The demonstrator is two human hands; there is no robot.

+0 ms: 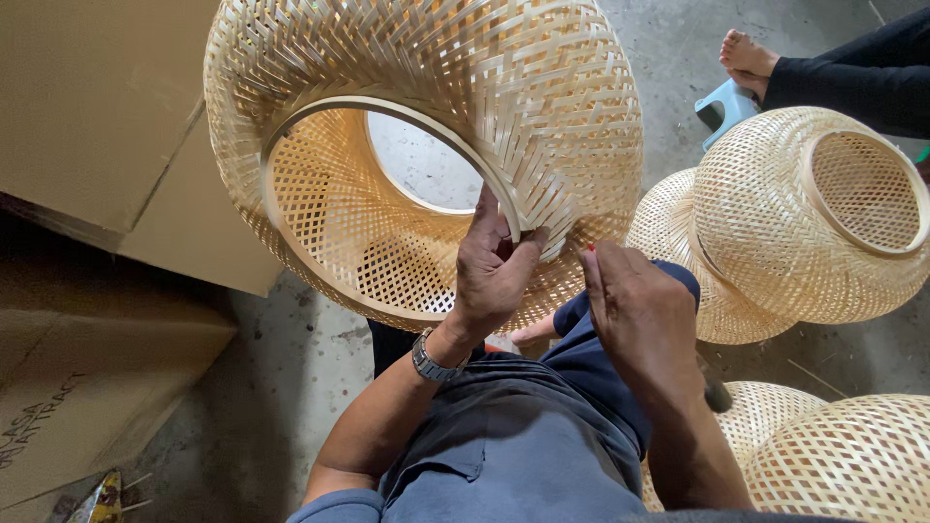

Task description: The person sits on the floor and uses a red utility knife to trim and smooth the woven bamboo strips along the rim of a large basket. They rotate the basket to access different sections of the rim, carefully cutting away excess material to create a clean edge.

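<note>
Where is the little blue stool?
In the head view, the small blue stool sits on the concrete floor at the upper right, beside another person's bare foot and behind a finished woven bamboo shade.

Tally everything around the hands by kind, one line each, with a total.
Woven bamboo shades: 5 (one held, two stacked at right, two at lower right)
Cardboard boxes: 2
Small blue stool: 1
Wristwatch: 1
Total: 9
The left hand grips the held shade's rim; the right hand is beside it.
</note>
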